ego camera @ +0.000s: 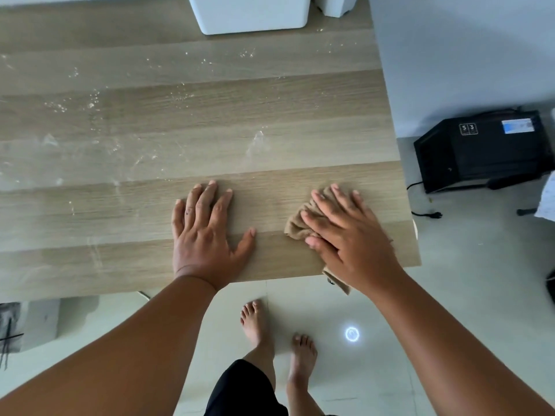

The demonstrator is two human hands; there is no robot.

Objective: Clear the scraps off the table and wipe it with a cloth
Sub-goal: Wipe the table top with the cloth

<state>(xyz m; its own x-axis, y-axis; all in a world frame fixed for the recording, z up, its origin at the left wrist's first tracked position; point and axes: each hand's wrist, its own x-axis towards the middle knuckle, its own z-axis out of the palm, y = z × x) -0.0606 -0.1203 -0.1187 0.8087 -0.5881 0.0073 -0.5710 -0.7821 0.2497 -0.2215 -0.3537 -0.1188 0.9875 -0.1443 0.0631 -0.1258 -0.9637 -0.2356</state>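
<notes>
A crumpled tan cloth is pressed to the wooden desk near its right front corner under the right hand, fingers spread flat; the left hand is braced flat beside it, holding nothing. White crumbs farther back could merely be smeared if swept carelessly

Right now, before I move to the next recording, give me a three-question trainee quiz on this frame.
1. True or false: the left hand holds the cloth.
2. What does the right hand press on? A) white bin B) cloth C) black box
3. Fill in: pale smears remain on the table's ____ side.

Key: 1 false, it lies flat on bare wood; 2 B; 3 far left.
</notes>
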